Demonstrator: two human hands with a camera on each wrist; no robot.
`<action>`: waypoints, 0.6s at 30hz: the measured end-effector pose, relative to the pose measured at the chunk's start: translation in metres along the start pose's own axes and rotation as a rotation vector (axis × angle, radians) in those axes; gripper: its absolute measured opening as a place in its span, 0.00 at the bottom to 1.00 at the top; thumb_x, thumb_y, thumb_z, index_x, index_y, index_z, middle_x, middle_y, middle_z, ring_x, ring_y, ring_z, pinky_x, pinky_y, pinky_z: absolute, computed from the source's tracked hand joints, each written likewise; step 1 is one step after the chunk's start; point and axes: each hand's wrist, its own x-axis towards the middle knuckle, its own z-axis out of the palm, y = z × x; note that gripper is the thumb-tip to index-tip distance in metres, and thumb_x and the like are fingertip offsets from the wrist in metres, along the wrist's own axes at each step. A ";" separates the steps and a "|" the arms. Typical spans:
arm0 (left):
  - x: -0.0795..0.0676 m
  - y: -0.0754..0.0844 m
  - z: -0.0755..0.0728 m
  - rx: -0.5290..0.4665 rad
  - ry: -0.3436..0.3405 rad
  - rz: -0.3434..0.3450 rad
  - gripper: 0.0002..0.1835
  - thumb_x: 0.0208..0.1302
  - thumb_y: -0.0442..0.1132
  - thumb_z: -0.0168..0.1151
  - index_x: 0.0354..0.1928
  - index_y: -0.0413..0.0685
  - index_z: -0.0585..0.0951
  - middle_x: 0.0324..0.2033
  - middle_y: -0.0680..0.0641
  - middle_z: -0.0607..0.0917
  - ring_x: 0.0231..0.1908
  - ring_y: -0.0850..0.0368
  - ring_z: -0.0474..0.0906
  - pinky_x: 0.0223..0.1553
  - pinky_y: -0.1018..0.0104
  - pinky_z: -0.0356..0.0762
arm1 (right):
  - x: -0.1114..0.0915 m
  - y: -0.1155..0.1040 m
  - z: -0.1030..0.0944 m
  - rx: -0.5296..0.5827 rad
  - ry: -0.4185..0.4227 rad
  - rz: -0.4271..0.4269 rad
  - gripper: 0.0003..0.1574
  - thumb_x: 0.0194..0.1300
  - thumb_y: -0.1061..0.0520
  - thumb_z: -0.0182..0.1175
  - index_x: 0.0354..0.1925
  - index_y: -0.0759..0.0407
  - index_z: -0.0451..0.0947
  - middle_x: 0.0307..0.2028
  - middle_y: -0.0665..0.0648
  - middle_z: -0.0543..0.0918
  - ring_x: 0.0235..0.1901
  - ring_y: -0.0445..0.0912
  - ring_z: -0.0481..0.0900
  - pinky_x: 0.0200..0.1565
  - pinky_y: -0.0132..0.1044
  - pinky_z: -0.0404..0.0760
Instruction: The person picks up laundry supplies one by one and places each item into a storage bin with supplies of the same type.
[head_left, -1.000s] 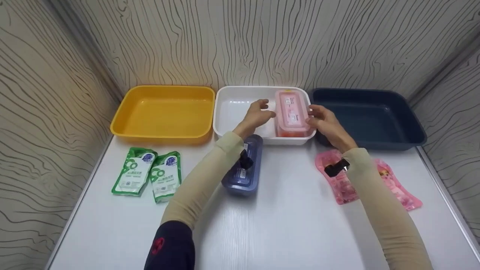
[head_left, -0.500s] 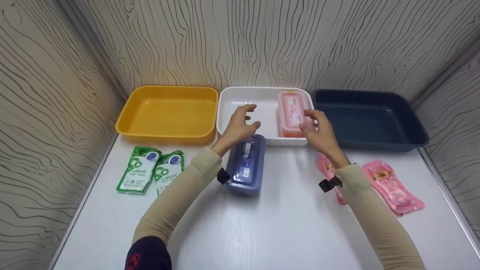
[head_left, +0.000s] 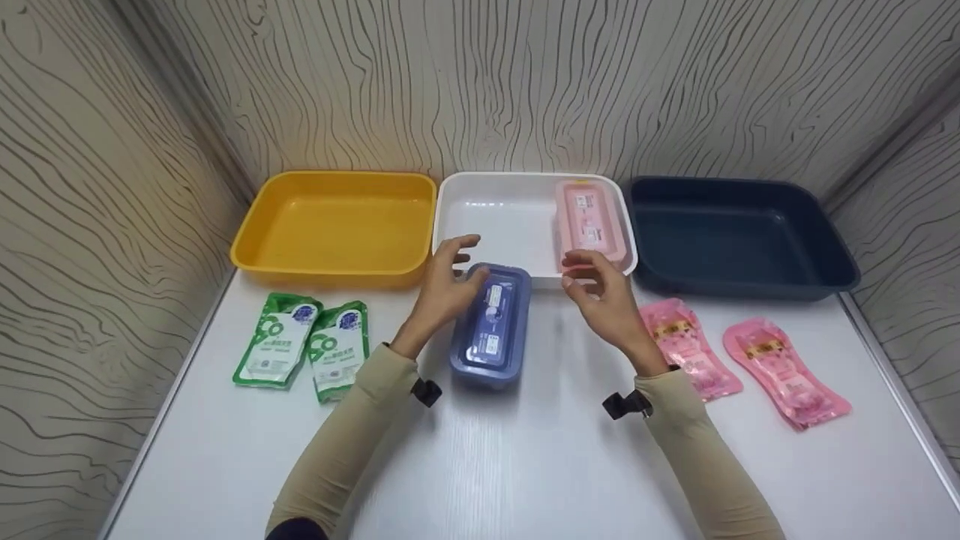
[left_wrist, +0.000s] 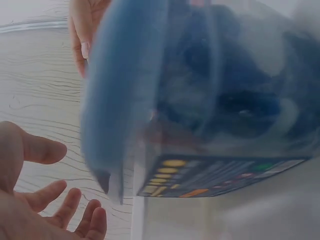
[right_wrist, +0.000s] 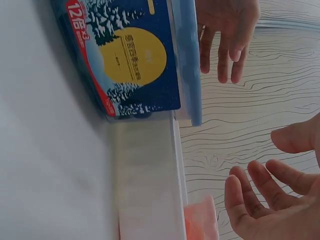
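A clear plastic box with a blue lid (head_left: 491, 326) stands on the table before the white tray (head_left: 499, 232). In the right wrist view its side bears a dark blue label (right_wrist: 135, 90) with a yellow circle. My left hand (head_left: 442, 296) hovers by the box's far left corner, fingers loosely bent and apart from it in the left wrist view. To the right of the box, my right hand (head_left: 611, 304) hangs over the tray's front edge with relaxed fingers, holding nothing. A pink-lidded box (head_left: 589, 221) lies inside the tray along its right side.
A yellow tray (head_left: 334, 232) stands left of the white one, a dark blue tray (head_left: 742, 240) right of it. Green and white pouches (head_left: 274, 341) lie at the left. Pink packs (head_left: 784, 371) lie at the right. A wood-grain patterned wall (head_left: 525, 90) rises behind.
Both hands have drawn back from the pink-lidded box toward me, the left moving to the left, and come to either side of the blue-lidded box. The pink-lidded box stays in the tray.
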 end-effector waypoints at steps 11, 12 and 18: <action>-0.028 -0.020 -0.004 -0.079 0.102 -0.109 0.25 0.70 0.32 0.66 0.68 0.42 0.79 0.66 0.39 0.82 0.64 0.38 0.79 0.65 0.43 0.80 | -0.020 0.010 0.024 0.098 -0.028 0.093 0.27 0.72 0.69 0.65 0.67 0.69 0.75 0.60 0.69 0.82 0.54 0.62 0.85 0.48 0.29 0.87; -0.030 -0.021 -0.004 -0.080 0.099 -0.121 0.24 0.70 0.32 0.66 0.68 0.42 0.79 0.66 0.40 0.82 0.63 0.39 0.80 0.65 0.44 0.80 | -0.020 0.010 0.025 0.099 -0.039 0.102 0.28 0.72 0.69 0.65 0.67 0.69 0.74 0.60 0.68 0.81 0.54 0.61 0.85 0.48 0.29 0.87; -0.038 -0.020 -0.007 -0.090 0.013 -0.192 0.25 0.74 0.36 0.66 0.70 0.45 0.77 0.68 0.42 0.81 0.64 0.42 0.80 0.65 0.47 0.82 | -0.021 0.012 0.028 0.137 -0.104 0.151 0.29 0.73 0.70 0.63 0.69 0.69 0.72 0.61 0.69 0.79 0.52 0.57 0.86 0.48 0.37 0.90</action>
